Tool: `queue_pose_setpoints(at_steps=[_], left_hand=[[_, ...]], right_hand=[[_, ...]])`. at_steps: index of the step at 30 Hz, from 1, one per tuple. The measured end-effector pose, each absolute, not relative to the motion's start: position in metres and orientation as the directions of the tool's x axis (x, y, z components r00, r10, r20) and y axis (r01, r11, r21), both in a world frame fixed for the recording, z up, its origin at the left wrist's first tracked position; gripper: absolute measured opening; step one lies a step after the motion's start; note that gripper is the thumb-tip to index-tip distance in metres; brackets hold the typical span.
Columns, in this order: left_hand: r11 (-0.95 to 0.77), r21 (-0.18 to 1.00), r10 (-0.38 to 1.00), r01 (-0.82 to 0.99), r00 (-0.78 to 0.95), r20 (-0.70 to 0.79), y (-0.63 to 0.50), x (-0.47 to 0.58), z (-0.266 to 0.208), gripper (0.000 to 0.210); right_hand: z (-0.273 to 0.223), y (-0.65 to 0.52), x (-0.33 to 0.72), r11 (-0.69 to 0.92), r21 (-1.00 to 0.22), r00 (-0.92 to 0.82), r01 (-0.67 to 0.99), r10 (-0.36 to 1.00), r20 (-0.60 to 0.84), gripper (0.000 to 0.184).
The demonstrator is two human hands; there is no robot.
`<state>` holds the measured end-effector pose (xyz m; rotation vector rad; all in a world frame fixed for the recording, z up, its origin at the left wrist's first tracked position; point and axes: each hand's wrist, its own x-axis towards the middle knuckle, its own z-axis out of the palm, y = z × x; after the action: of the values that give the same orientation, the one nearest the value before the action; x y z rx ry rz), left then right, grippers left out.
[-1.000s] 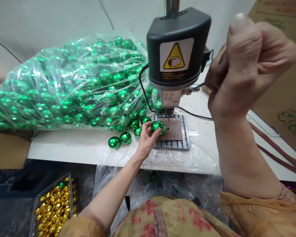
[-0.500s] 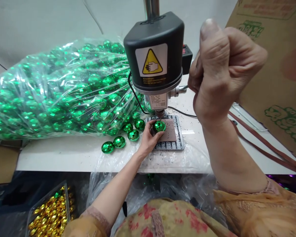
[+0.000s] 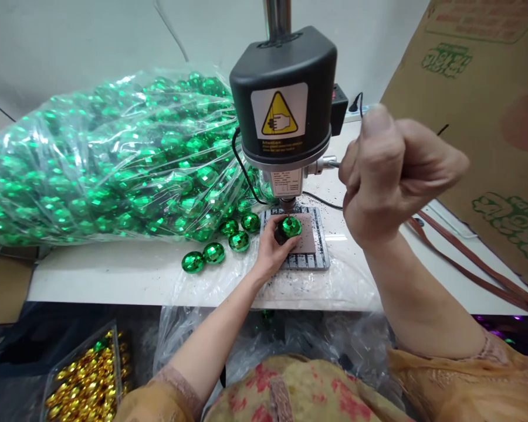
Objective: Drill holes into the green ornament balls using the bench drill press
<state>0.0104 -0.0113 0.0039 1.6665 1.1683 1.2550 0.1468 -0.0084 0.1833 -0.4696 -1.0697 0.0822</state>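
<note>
My left hand (image 3: pixel 275 249) grasps a green ball (image 3: pixel 291 227) over the brown board (image 3: pixel 308 239), beneath the drill (image 3: pixel 286 70). My right fist (image 3: pixel 398 181) is clenched on the drill's lever (image 3: pixel 333 164), hiding most of it. Loose balls (image 3: pixel 213 253) lie near my left hand, before a bulging clear bag (image 3: pixel 114 164) of more; a tub (image 3: pixel 115 357) of golden ones sits lower left, cut off. The warning label (image 3: pixel 279 111) reads "Attention"; its smaller lines are illegible, as is the cardboard box's (image 3: pixel 457 129) green print.

held ball (image 3: pixel 291 227): green, mirror-checked | drill head (image 3: pixel 286 64): black | warning triangle (image 3: pixel 280 115): yellow, black-edged | garment (image 3: pixel 308 391): tan, red-flowered
</note>
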Motion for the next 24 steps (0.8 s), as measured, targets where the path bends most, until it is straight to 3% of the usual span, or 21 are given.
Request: queue_pose_setpoints(at_steps=[7, 15, 21, 24], left_hand=[[-0.311, 0.925, 0.95, 0.216, 0.107, 0.294, -0.012, 0.011, 0.004, 0.053], [-0.337, 0.911, 0.941, 0.239, 0.102, 0.322, -0.013, 0.011, 0.004, 0.052], [-0.328, 0.906, 0.945, 0.268, 0.083, 0.317, -0.013, 0.012, 0.004, 0.051], [-0.348, 0.897, 0.937, 0.271, 0.083, 0.339, -0.013, 0.012, 0.004, 0.051]], right_hand=[[0.167, -0.015, 0.149, 0.873, -0.455, 0.462, 0.177, 0.334, 0.821, 0.051], [0.158, -0.008, 0.15, 0.887, -0.367, 0.46, 0.28, 0.212, 0.862, 0.054], [0.148, 0.003, 0.155, 0.952, -0.125, 0.396, 0.281, 0.003, 0.918, 0.053], [0.145, 0.003, 0.158, 0.964, -0.08, 0.34, 0.253, -0.011, 0.941, 0.051]])
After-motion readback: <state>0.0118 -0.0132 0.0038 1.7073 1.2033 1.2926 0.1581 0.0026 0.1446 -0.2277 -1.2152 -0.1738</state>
